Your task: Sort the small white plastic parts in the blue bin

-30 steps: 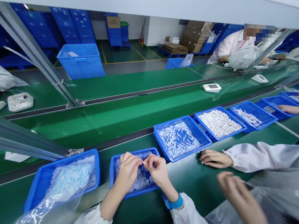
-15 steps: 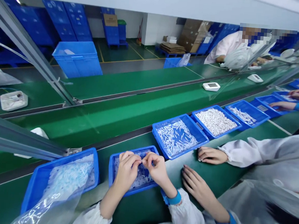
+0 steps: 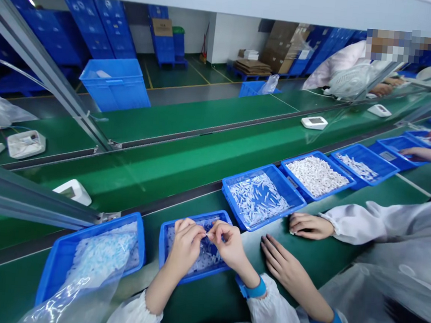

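Observation:
My left hand (image 3: 185, 244) and my right hand (image 3: 229, 244) meet fingertip to fingertip above a small blue tray (image 3: 165, 237) of tiny clear plastic parts. Both hands are closed in a pinch on a small clear part between them, too small to name. My right wrist wears a blue band (image 3: 253, 290). To the left stands a bigger blue tray (image 3: 53, 263) lined with a clear bag of similar pale parts.
A co-worker on my right rests two hands (image 3: 285, 266) flat on the green bench. More blue trays (image 3: 263, 197) of white parts run along to the right. White devices (image 3: 314, 122) ride the green conveyor; one (image 3: 73, 191) is at the left. Other people work farther off.
My hands stay pinched over the small tray. The co-worker's nearer hand came down and now lies flat on the bench. A white device has moved into view on the conveyor at left.

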`<state>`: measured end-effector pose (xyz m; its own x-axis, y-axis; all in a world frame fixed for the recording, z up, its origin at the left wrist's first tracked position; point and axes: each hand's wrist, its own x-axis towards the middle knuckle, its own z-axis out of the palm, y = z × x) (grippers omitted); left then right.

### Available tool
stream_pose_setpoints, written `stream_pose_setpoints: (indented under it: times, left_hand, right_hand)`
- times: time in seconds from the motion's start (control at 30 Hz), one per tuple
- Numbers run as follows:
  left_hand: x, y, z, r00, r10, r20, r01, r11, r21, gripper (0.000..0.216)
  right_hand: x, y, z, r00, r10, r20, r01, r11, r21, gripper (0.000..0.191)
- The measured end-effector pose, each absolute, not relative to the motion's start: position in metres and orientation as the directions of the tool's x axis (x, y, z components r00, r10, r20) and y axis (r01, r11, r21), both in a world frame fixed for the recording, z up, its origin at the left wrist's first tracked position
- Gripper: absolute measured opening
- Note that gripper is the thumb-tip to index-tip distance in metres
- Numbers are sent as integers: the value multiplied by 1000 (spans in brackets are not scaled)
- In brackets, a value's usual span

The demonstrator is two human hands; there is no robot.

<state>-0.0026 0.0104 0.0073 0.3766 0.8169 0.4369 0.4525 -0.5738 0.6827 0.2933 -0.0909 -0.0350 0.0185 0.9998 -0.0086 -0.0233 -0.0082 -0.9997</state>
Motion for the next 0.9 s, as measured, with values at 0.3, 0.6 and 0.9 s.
stream_pose_setpoints:
  times: [0.3, 0.6, 0.9]
  left_hand:
    - [-2, 8, 5, 417, 773, 479, 476, -634, 609, 22]
    - [-3, 7, 3, 479, 722, 499, 519, -692, 502, 26]
    - [-1, 5, 5, 499, 709, 498, 534, -704, 468, 30]
  right_hand:
    - [316, -100, -68, -14, 958, -288, -266, -281, -922, 36]
    - [314, -102, -66, -100, 995, 21, 236, 44, -971, 49]
    - [360, -119, -38, 25, 968, 252, 621, 182, -762, 42]
